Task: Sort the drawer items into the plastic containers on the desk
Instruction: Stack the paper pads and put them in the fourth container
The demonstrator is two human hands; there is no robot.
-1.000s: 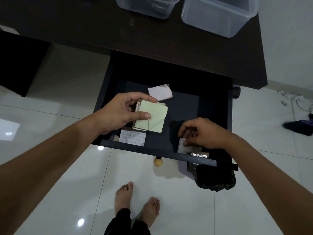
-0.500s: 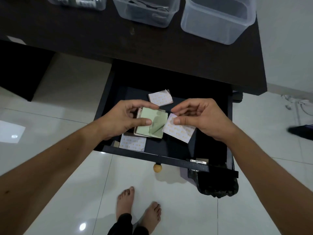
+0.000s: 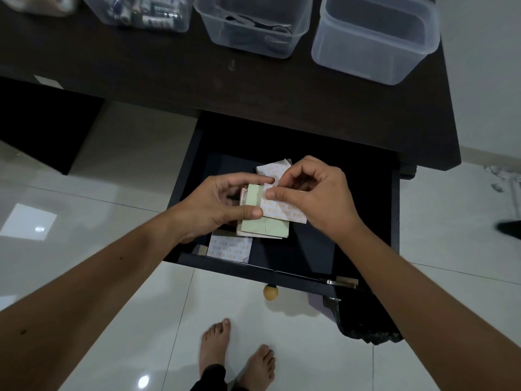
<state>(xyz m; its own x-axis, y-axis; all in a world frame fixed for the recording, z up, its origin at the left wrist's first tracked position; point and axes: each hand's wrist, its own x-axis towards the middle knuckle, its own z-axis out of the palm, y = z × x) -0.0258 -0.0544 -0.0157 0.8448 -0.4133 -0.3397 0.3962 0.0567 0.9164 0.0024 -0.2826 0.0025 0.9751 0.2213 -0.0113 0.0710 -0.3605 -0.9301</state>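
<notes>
left hand (image 3: 217, 207): centre of frame, over the open drawer; thumb and fingers curled round a stack of green and beige paper pads (image 3: 263, 228), thumb on top of the green sheet.
right hand (image 3: 315, 196): just right of the left one, thumb and forefinger pinching a white patterned sheet (image 3: 284, 213) that lies across the top right of the stack; other fingers curled.
drawer (image 3: 366, 221): pulled out, dark inside, centre of frame; round yellowish knob (image 3: 270, 292) on its front edge.
loose sheets: one patterned sheet (image 3: 229, 248) flat at the drawer's lower left, below the stack; another (image 3: 272, 170) behind the hands, partly hidden.
desk (image 3: 197, 80): dark top, upper part of frame.
containers: three clear plastic ones along the top edge. Left one (image 3: 146, 12) has small items, too blurred to name; middle one (image 3: 248, 26) has dark items, maybe scissors; right one (image 3: 375, 43), contents not clear.
floor: white glossy tiles, bare feet (image 3: 236, 351) at bottom centre.
</notes>
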